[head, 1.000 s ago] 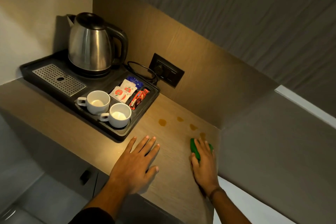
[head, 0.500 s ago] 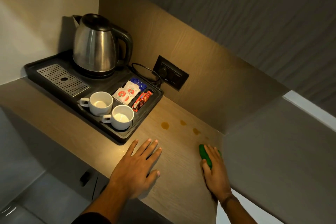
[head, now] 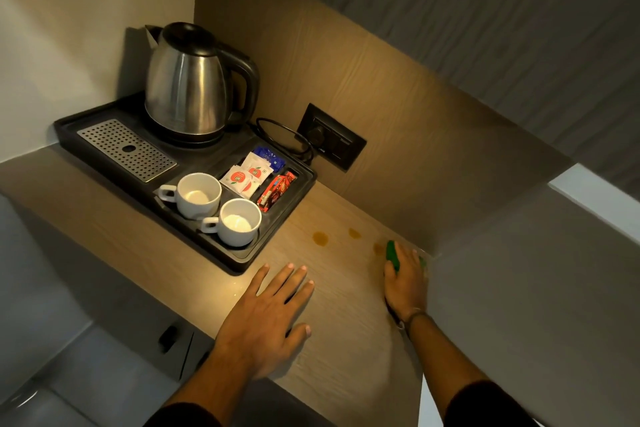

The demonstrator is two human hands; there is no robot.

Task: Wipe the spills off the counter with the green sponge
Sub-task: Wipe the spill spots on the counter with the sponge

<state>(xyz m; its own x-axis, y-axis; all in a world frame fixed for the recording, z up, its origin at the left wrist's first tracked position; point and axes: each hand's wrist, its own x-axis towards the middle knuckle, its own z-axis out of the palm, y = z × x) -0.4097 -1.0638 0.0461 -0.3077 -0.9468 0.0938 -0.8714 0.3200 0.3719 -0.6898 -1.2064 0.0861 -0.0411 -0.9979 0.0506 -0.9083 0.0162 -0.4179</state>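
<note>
My right hand (head: 406, 279) presses the green sponge (head: 392, 255) flat on the wooden counter (head: 346, 340), close to the right wall. Only the sponge's left edge and a bit by the wall show past my fingers. Three brown spills lie on the counter: a large one (head: 320, 238), a smaller one (head: 354, 233) behind it, and a faint one (head: 378, 248) just left of the sponge. My left hand (head: 266, 319) lies flat, fingers spread, on the counter near its front edge.
A black tray (head: 239, 262) at the left holds a steel kettle (head: 188, 87), two white cups (head: 197, 196) (head: 237, 222) and sachets (head: 247, 175). A wall socket (head: 334, 142) with a cord sits on the back panel. The right wall (head: 519, 288) bounds the counter.
My right hand slid the sponge back toward me, then forward again toward the spills by the wall. The left hand stayed flat in place.
</note>
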